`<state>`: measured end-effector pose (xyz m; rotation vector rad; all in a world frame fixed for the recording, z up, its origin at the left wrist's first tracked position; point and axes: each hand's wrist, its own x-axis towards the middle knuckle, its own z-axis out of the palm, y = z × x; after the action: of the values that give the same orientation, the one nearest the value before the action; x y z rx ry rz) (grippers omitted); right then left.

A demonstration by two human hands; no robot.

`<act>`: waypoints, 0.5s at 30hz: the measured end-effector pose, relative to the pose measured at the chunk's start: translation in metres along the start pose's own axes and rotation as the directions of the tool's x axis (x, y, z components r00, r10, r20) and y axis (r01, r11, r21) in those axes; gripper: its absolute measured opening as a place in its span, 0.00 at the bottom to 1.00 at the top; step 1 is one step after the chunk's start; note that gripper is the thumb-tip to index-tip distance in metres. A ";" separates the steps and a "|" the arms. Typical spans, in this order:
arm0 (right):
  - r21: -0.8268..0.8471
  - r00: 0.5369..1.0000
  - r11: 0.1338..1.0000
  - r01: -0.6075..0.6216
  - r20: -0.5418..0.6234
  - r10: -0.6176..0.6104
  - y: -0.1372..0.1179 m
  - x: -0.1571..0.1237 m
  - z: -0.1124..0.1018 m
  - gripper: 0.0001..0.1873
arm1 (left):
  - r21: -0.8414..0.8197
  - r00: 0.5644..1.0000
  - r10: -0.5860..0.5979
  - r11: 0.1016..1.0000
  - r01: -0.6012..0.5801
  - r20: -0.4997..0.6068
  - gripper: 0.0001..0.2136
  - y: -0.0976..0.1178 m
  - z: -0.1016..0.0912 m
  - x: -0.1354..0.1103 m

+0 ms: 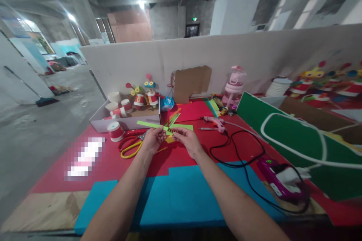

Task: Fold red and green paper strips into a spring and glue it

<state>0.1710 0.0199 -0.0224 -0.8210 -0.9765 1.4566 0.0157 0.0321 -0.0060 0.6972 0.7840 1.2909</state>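
My left hand [154, 140] and my right hand [189, 140] meet over the red tabletop, fingers closed in pinches. Between their fingertips is a small pleated paper strip [171, 130], reddish and yellowish. A long lime-green paper strip [148, 124] passes at my left fingertips; whether that hand grips it too, I cannot tell. Just behind stands a narrow red strip [168, 117]. More lime-green paper [185, 127] lies behind my right fingers. Scissors with yellow handles [130, 151] and a red-handled tool [128, 134] rest left of my left hand.
A paper cup [115, 131] stands before a white box [135, 120] holding cups and two paper-cup figures. Right of my hands lie a pink glue gun [216, 123], its black cable [240, 163] and a purple power strip [278, 180]. A green board [283, 131] leans at right.
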 end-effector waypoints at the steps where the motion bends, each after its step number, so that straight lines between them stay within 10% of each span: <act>1: -0.021 1.000 0.999 0.025 -0.002 -0.025 0.000 0.001 -0.001 0.20 | -0.002 1.000 0.000 1.000 0.000 -0.017 0.07 0.001 0.000 0.000; 15: 0.029 0.996 0.996 0.086 -0.014 -0.086 -0.004 0.002 -0.005 0.19 | 0.056 0.990 0.140 0.988 -0.141 0.018 0.11 0.005 0.001 -0.003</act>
<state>0.1770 0.0228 -0.0204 -0.7577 -0.9671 1.3869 0.0132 0.0297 -0.0007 0.8184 0.7732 1.3932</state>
